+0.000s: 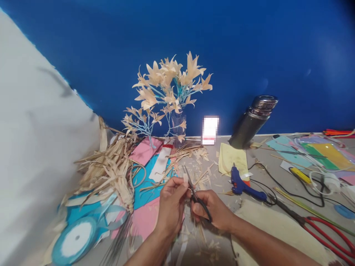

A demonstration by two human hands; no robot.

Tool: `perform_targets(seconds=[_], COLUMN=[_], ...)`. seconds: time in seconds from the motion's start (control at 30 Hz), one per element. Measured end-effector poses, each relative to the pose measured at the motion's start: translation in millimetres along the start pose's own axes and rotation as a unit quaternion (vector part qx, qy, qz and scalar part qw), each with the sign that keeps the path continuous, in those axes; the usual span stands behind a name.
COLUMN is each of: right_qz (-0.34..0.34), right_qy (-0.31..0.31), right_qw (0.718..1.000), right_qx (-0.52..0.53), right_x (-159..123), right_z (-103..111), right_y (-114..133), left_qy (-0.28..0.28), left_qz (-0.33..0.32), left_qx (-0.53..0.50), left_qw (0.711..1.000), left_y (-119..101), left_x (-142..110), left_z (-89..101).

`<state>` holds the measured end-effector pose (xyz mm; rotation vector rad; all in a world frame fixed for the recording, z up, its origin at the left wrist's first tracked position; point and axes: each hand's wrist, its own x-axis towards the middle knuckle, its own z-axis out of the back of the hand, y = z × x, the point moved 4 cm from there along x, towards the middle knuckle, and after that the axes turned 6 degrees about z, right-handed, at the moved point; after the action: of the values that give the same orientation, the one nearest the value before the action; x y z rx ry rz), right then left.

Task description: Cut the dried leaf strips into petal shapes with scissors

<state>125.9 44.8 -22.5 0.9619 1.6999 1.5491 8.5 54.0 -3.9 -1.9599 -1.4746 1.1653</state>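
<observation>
My left hand [172,201] pinches a small pale strip of corn husk [185,178] between thumb and fingers. In my right hand [212,208] is a pair of scissors [198,201] with black handles, its blades pointing up beside the strip. Both hands are close together above the table, with husk scraps [205,173] strewn around and beneath them. Behind them, pale husk flowers [172,74] on light blue stems stand in a clear glass [179,127]. A bundle of dried corn husks [111,168] lies to the left of my hands.
A blue glue gun [245,186] with a cord rests on the right, near a leaning dark flask [252,122]. Large red-handled scissors [327,229] and a yellow cutter [301,175] lie farther right. A blue ribbon spool [74,238] sits at the lower left, near pink paper [145,218].
</observation>
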Motion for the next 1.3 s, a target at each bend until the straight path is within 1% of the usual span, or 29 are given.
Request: perform_targets(seconds=[0.2, 0.33, 0.43, 0.53, 0.6, 0.7, 0.77, 0.83, 0.93, 1.1, 1.3], right_qz=[-0.024, -0.049, -0.038, -0.014, -0.002, 0.009, 0.011, 0.012, 0.009, 0.007, -0.006], right_qy=[-0.018, -0.020, -0.013, -0.017, -0.003, 0.030, 0.034, 0.031, 0.024, 0.008, -0.001], right_qw=[0.999, 0.998, 0.999, 0.999, 1.000, 1.000, 0.999, 0.999, 1.000, 1.000, 1.000], right_qx=[0.020, 0.022, 0.032, 0.028, 0.013, -0.002, -0.009, -0.007, -0.001, -0.019, -0.022], right_x=[-1, -2, -2, -1, -1, -2, -2, -3, -3, -2, -3], right_z=[-1, 0, 6, 15, 18, 16, 11, 5, 1, 2, 0], right_y=[-5, -8, -5, 3, 7, 10, 10, 8, 6, 5, 3], left_qy=[0.006, 0.009, 0.019, 0.033, 0.041, 0.043, 0.040, 0.038, 0.034, 0.018, 0.020], left_qz=[0.004, -0.003, -0.005, 0.018, 0.031, 0.027, 0.011, -0.003, -0.008, -0.003, 0.005], left_qx=[-0.007, 0.011, 0.046, 0.082, 0.087, 0.077, 0.077, 0.077, 0.064, 0.021, -0.017], left_qw=[1.000, 1.000, 0.999, 0.996, 0.995, 0.996, 0.996, 0.996, 0.997, 1.000, 1.000], left_y=[0, -5, -10, -12, -12, -14, -16, -17, -15, -11, -7], left_x=[0, -1, -1, -1, 0, -1, -2, -4, -5, -4, -2], left_z=[0.4, 1.5, 3.6, 5.3, 5.3, 3.9, 2.4, 0.7, -1.0, -1.2, -1.5])
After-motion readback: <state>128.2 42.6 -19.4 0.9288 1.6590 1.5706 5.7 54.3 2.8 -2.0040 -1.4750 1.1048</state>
